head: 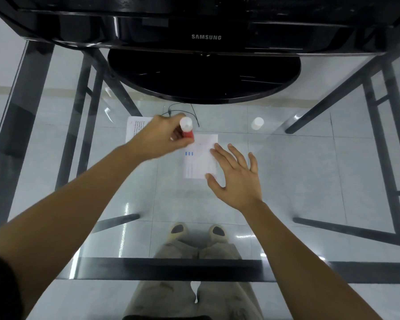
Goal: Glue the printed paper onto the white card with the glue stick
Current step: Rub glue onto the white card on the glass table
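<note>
My left hand grips a red glue stick with a white end, held above the far left corner of a white sheet that lies on the glass table. The sheet shows faint blue marks near its left side. My right hand is open with fingers spread, its fingertips resting on the sheet's right edge. A second paper with printed text lies behind my left hand, mostly hidden by it. A white cap stands apart at the right.
A black Samsung monitor on a round black base stands at the far side. A thin black cable lies in front of the base. The glass table has a dark metal frame; my legs show beneath.
</note>
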`<state>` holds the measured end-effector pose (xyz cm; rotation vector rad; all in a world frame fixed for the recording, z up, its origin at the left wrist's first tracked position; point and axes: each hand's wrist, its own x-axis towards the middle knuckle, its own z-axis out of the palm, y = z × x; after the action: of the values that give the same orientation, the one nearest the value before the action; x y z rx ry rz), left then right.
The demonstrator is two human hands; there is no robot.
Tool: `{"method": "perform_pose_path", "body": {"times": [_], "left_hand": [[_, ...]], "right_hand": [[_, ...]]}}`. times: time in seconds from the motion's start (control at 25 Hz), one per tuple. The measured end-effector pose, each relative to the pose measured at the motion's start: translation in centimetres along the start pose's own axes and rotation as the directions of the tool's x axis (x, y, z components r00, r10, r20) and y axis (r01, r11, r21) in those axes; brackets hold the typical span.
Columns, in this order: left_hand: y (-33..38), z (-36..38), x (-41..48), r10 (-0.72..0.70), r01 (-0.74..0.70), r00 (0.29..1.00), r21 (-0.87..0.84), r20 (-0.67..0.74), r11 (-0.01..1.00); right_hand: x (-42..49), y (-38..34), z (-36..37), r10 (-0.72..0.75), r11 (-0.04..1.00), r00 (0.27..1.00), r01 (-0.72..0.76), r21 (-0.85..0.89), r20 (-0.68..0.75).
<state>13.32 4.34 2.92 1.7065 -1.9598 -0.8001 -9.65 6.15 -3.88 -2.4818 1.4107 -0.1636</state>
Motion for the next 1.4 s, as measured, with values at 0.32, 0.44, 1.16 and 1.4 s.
{"method": "perform_pose_path", "body": {"times": [0.32,0.44,1.16,1.4], "left_hand": [[1.1,2.1,-1.4,0.063,-0.059,0.992,-0.044,0.106,0.997],[0.3,1.1,0.3,0.016,-0.016,1.0,0.004,0.011,1.0],[1.2,3.1,0.4,0.012,-0.013,1.0,-0.032,-0.019,0.999],[1.4,2.1,2.3,-0.076,0.073,0.993,-0.033,-0.09,0.997]], "right_hand": [[0.0,0.0,0.0,0.009,0.999,1.0,-0.008,0.042,-0.012],[0.1,0.1,0.1,0.003,0.999,1.0,-0.002,0.044,-0.019],[0.1,0.0,0.0,0.013,0.999,1.0,-0.013,0.036,0.008],[0.0,-0.2,-0.2,0.037,0.998,0.999,-0.035,0.042,-0.032]]}}
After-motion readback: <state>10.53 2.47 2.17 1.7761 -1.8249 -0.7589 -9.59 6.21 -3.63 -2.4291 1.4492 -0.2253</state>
